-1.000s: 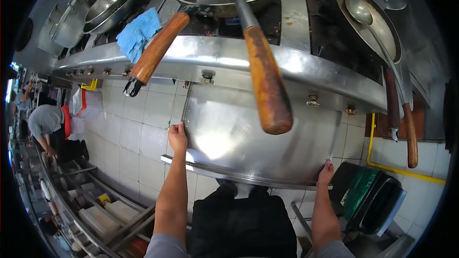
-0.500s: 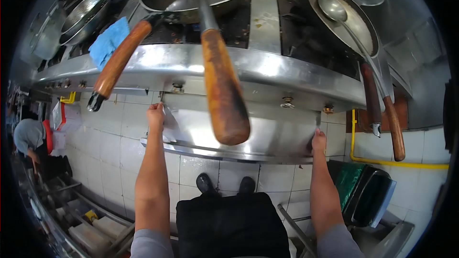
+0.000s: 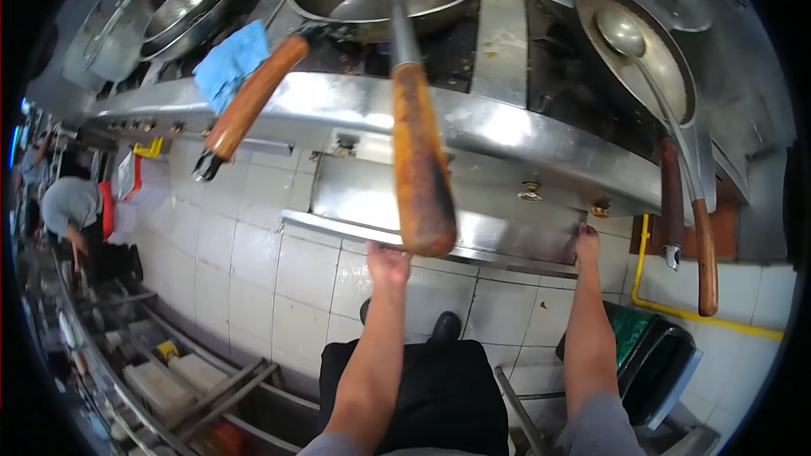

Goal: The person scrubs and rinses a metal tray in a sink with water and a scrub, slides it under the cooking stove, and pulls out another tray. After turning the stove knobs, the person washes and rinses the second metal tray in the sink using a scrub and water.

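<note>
A wide stainless steel tray sticks out from under the front of the stove. My left hand is at the tray's front lip, near its middle, with the fingertips partly hidden by the lip and a ladle handle. At the right end, my right hand is closed around the tray's side edge. Above it, a ladle with a scorched wooden handle rests in a dark wok, its handle overhanging the stove front. The wok's own wooden handle also juts out, beside a blue cloth.
At the right, a pan holds another ladle; both handles overhang. A yellow pipe runs low along the wall, near a green-lined bin. Metal racking stands behind left. Farther left, a person in grey bends over.
My left hand has moved from the tray's left end to the middle of its front lip. My right hand stays at the right end. The view has shifted slightly.
</note>
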Tool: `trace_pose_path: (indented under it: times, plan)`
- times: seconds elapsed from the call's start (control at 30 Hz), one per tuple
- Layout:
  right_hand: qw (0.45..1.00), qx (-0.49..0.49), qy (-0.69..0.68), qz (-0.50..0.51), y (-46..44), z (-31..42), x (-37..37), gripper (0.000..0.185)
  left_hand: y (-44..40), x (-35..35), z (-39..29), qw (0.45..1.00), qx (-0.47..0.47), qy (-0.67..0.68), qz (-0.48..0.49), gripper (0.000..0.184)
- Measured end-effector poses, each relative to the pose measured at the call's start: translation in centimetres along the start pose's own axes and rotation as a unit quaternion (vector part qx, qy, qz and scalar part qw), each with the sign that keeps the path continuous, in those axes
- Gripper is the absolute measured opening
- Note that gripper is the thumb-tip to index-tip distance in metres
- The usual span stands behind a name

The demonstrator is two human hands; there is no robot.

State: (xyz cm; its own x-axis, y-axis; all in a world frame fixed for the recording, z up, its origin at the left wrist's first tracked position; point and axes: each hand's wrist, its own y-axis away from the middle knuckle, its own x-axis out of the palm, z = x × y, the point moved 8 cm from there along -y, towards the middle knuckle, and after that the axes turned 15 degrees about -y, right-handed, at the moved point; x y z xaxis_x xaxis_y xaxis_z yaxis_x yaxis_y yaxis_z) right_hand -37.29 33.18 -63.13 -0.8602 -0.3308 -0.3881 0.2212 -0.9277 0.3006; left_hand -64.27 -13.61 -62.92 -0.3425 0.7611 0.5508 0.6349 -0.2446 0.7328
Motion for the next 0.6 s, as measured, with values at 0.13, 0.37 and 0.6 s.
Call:
trace_pose_path:
  times: [0.13,0.37,0.6]
  plan:
    - [0.957,-0.227,0.098,-0.152,6.4,2.2,-4.3,0.060,-0.8,1.4,-0.4,0.999,-0.004,0.021,-0.033,0.046]
    - [0.837,0.254,-0.479,0.072,11.0,-4.6,4.9,0.055,-11.8,2.4,2.5,0.993,-0.039,0.074,0.088,0.041]
    - [0.819,0.199,-0.500,0.200,6.2,2.6,12.3,0.058,-14.4,8.4,0.2,0.997,-0.014,-0.073,0.031,0.055]
